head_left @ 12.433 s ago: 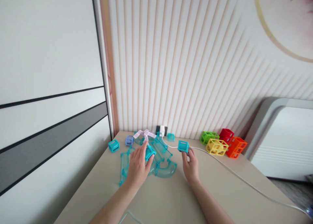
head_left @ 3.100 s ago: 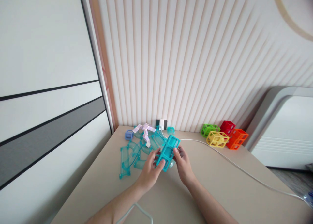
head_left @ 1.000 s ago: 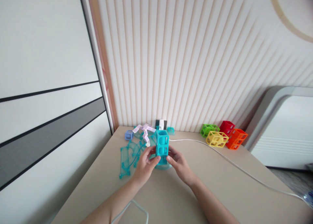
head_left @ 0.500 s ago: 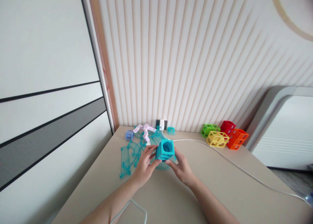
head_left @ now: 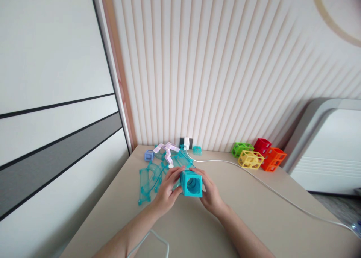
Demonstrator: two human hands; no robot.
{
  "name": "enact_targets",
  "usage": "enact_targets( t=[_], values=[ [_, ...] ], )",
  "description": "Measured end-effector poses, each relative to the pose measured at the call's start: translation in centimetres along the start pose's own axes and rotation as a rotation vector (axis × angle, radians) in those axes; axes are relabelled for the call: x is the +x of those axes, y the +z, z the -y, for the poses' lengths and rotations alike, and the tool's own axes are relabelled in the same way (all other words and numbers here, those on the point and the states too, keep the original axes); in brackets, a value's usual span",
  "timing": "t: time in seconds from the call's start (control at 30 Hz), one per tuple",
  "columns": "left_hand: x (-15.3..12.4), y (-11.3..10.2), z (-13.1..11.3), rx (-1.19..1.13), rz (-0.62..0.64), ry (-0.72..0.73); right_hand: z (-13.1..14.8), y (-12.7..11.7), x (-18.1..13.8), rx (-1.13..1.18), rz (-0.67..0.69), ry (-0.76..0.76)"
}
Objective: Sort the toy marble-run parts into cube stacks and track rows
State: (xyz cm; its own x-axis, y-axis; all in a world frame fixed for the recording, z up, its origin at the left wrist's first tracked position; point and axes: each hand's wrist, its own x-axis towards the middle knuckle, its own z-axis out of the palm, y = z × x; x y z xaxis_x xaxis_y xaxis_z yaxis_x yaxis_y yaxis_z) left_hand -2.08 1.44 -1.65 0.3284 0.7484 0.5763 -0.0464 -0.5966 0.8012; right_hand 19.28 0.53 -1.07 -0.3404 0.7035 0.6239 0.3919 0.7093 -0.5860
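A teal cube-frame block piece (head_left: 184,184) with round openings is held between both hands above the table, its square open end facing me. My left hand (head_left: 169,188) is closed on its left side, the thumb low near the front. On the right side, my right hand (head_left: 209,190) grips it with fingers over the top. Behind and left of the hands lie several translucent teal pieces (head_left: 144,182). A pale pink folded strip (head_left: 168,152) rests on top of them, and a small blue cube block (head_left: 149,155) sits beside them.
Toward the back right stand a green block (head_left: 239,149), a yellow block (head_left: 248,160), a red block (head_left: 262,146) and an orange block (head_left: 273,160). A white cable (head_left: 270,188) runs from a plugged-in charger (head_left: 186,143) across the table (head_left: 248,220). A ribbed wall closes the back.
Both hands have tipped the teal block piece toward me and lowered it slightly, so its open end now faces the camera. The fingers of my right hand have moved over its top.
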Motion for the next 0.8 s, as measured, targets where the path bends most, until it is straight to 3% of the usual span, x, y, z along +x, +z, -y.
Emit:
enact_targets(
  t=[0.33, 0.53, 0.8],
  values=[
    [-0.10, 0.28, 0.09, 0.122, -0.001, 0.016, 0.54, -0.49, 0.15, 0.033, 0.011, -0.048],
    [-0.47, -0.12, 0.42, 0.323, 0.032, 0.131, 0.28, -0.17, 0.19, -0.021, 0.011, -0.065],
    [-0.55, -0.03, 0.40, 0.307, 0.030, 0.127, 0.71, -0.53, 0.23, 0.003, 0.033, -0.080]
  ],
)
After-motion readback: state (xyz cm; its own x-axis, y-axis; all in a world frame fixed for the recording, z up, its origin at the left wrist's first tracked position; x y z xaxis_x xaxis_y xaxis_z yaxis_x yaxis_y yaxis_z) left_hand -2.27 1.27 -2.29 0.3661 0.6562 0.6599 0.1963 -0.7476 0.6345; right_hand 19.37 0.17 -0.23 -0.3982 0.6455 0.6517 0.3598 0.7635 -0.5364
